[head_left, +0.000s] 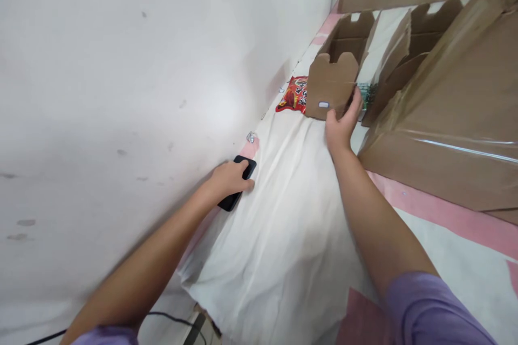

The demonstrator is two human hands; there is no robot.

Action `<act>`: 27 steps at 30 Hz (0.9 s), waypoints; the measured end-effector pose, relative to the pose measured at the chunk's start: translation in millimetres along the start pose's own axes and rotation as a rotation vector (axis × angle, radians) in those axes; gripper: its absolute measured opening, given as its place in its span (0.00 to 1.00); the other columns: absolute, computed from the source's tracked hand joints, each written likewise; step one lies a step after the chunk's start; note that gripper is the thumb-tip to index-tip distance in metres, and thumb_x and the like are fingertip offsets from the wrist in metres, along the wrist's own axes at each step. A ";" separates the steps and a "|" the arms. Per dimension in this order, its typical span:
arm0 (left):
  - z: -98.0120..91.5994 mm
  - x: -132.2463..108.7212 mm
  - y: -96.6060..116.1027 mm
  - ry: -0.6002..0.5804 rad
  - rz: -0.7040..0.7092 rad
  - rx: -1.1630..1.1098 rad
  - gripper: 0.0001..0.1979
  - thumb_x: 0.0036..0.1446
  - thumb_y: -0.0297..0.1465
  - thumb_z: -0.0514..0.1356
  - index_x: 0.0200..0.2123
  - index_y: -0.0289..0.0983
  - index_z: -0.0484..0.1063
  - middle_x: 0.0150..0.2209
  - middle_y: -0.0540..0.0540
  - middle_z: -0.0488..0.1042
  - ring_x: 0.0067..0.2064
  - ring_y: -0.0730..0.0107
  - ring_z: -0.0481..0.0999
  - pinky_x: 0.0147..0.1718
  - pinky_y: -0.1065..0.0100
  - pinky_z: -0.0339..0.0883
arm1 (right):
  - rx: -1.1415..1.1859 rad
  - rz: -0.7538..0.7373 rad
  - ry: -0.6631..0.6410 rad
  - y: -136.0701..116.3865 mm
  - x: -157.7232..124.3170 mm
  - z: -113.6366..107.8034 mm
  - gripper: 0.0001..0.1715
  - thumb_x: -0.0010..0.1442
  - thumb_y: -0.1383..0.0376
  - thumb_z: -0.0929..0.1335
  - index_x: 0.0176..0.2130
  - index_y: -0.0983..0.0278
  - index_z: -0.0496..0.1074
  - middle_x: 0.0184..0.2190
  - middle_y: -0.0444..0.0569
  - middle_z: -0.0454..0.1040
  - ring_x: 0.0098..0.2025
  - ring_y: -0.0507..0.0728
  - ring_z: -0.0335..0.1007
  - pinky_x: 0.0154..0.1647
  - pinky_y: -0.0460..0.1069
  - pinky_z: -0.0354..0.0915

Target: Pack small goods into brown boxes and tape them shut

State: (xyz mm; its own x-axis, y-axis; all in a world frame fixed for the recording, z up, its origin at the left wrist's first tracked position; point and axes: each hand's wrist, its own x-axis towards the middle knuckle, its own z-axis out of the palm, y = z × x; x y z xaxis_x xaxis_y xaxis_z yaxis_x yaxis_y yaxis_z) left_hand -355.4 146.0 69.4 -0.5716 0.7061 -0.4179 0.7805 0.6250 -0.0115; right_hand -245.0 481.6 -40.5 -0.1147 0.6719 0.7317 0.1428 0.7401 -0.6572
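A white wall [121, 64] fills the left side, with small gray marks where it looks worn. Next to it, a white cloth with pink parts [291, 215] covers the surface, all wrinkly in the middle. A black cord [170, 317] runs low, under the left arm.

The black phone [229, 204] is on the cloth's edge by the wall. The left hand [225, 179] is over it, fingers bent on it; I cannot tell if they squeeze it.

Farther back, the right hand [341, 125] touches the small brown box [334, 78] at its low right corner. Its thumb and finger are spread apart there, but I cannot tell if they pinch it. A shiny red packet [292, 97] sits on the box's left side, and a green thing [366, 98] on its right. Another open box [433, 29] and a big taped box [465, 118] stand to the right.
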 end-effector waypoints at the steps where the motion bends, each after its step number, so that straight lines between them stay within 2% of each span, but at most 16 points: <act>1: -0.2 -0.4 0.6 -0.005 0.000 0.006 0.19 0.51 0.45 0.58 0.43 0.41 0.69 0.38 0.41 0.78 0.44 0.49 0.77 0.35 0.60 0.65 | -0.006 0.006 -0.006 -0.2 -0.2 -0.2 0.44 0.56 0.68 0.64 0.69 0.61 0.48 0.65 0.60 0.58 0.70 0.65 0.55 0.69 0.68 0.54; 7: -4.1 0.2 -2.4 -0.046 0.009 0.018 0.19 0.52 0.45 0.60 0.43 0.40 0.69 0.37 0.44 0.76 0.39 0.59 0.76 0.34 0.62 0.66 | -0.027 0.007 -0.016 -1.7 -0.5 -1.4 0.45 0.56 0.68 0.64 0.69 0.60 0.48 0.66 0.60 0.57 0.70 0.65 0.53 0.70 0.68 0.52; 14: -3.6 1.4 -5.3 -0.049 -0.011 0.014 0.19 0.52 0.45 0.62 0.43 0.40 0.71 0.36 0.45 0.76 0.36 0.60 0.74 0.32 0.62 0.64 | -0.025 0.018 -0.020 -3.2 -1.5 -0.7 0.46 0.56 0.68 0.63 0.69 0.59 0.46 0.67 0.60 0.56 0.71 0.65 0.52 0.71 0.67 0.51; 19: -5.6 2.8 -2.4 -0.079 -0.030 0.024 0.21 0.56 0.46 0.63 0.46 0.37 0.71 0.36 0.47 0.74 0.35 0.66 0.72 0.37 0.61 0.68 | -0.024 0.030 -0.018 -5.4 -1.7 -0.4 0.45 0.56 0.68 0.63 0.69 0.60 0.46 0.67 0.61 0.56 0.72 0.65 0.51 0.71 0.67 0.51; 24: -8.2 3.3 -3.8 -0.081 -0.017 -0.006 0.19 0.59 0.46 0.63 0.44 0.37 0.72 0.37 0.48 0.74 0.36 0.68 0.72 0.39 0.60 0.70 | 0.004 0.053 -0.022 -5.8 -1.4 0.0 0.46 0.55 0.68 0.63 0.69 0.60 0.47 0.67 0.61 0.56 0.72 0.65 0.51 0.71 0.66 0.49; 27: -11.7 5.4 -7.3 -0.086 0.010 -0.076 0.17 0.58 0.44 0.65 0.40 0.36 0.73 0.34 0.49 0.74 0.33 0.70 0.72 0.37 0.62 0.71 | 0.007 0.057 -0.018 -6.2 -1.5 0.2 0.46 0.56 0.68 0.64 0.70 0.60 0.47 0.67 0.60 0.56 0.72 0.65 0.51 0.71 0.67 0.49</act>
State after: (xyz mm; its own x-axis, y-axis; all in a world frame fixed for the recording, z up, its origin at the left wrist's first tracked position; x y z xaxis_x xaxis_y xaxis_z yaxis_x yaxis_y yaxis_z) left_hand -367.1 149.1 77.9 -0.5372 0.6834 -0.4944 0.7630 0.6435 0.0604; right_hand -246.0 476.0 -37.5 -0.1242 0.7136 0.6894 0.1425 0.7004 -0.6994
